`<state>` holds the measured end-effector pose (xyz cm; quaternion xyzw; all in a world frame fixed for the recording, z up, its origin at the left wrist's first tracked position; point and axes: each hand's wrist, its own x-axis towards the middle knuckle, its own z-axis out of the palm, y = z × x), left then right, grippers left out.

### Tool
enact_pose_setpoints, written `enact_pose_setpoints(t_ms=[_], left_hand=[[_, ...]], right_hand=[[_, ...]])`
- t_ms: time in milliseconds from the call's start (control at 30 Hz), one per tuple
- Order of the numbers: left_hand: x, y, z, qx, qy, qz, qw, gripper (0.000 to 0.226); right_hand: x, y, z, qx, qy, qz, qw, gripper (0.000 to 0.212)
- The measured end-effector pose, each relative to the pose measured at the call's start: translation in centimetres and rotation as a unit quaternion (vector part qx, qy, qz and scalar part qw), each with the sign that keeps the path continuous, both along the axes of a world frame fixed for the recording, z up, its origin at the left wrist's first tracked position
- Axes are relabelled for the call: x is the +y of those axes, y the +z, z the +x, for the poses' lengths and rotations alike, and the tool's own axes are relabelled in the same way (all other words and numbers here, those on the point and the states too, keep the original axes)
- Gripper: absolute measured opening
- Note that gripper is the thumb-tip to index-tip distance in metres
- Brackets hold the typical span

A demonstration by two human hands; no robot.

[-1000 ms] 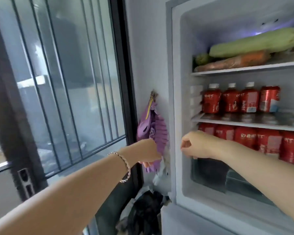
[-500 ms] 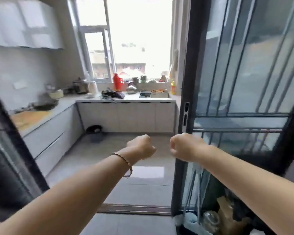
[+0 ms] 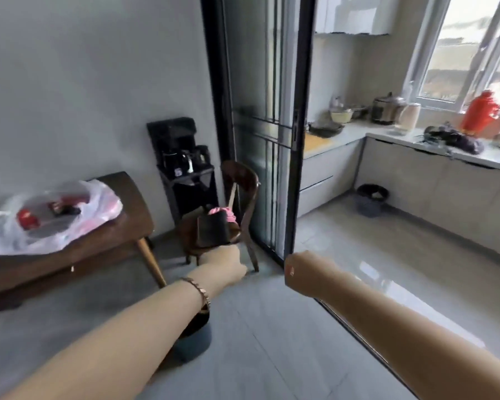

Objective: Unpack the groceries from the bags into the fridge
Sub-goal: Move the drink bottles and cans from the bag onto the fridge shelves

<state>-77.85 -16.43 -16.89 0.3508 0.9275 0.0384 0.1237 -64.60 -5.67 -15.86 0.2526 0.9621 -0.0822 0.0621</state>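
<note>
A white plastic grocery bag (image 3: pixel 55 223) lies open on the dark wooden table (image 3: pixel 133 226) at the left, with red packaged items (image 3: pixel 26 219) showing inside. My left hand (image 3: pixel 224 262) is stretched forward as a closed fist, holding nothing, well to the right of the bag. My right hand (image 3: pixel 305 274) is also a closed fist with nothing in it, level with the left one. The fridge is out of view.
A dark wooden chair (image 3: pixel 237 203) holding a black and pink item stands by a black sliding glass door (image 3: pixel 260 125). A black drinks stand (image 3: pixel 182 168) is against the wall. Beyond the door are kitchen counters (image 3: pixel 416 140) and a bin (image 3: pixel 371 199).
My view has swung left, from the open fridge, past the kitchen doorway, to the table with the bag. Both hands stayed closed and held out in front.
</note>
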Motion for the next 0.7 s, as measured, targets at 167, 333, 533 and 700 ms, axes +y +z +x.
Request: enact_pose_setpoints(t_ms=[167, 333, 533, 700], left_hand=[[-9.0, -1.3, -11.8, 0.004, 0.085, -0.024, 0.996, 0.027], [-15.7, -2.5, -22.6, -0.020, 0.139, -0.022, 0.990, 0.026], [-20.2, -4.2, -34.1, -0.037, 0.194, 0.004, 0.980, 0.025], [-22.2, -6.0, -43.9, -0.051, 0.244, 0.026, 0.968, 0.024]], right_hand=[[-6.6, -2.7, -14.4, -0.022, 0.073, -0.037, 0.996, 0.026], [-11.6, -3.3, -27.8, -0.045, 0.117, -0.069, 0.990, 0.027], [-14.5, -5.1, -41.8, -0.044, 0.160, -0.036, 0.985, 0.028], [-15.4, -6.7, -53.7, -0.021, 0.177, -0.054, 0.983, 0.022]])
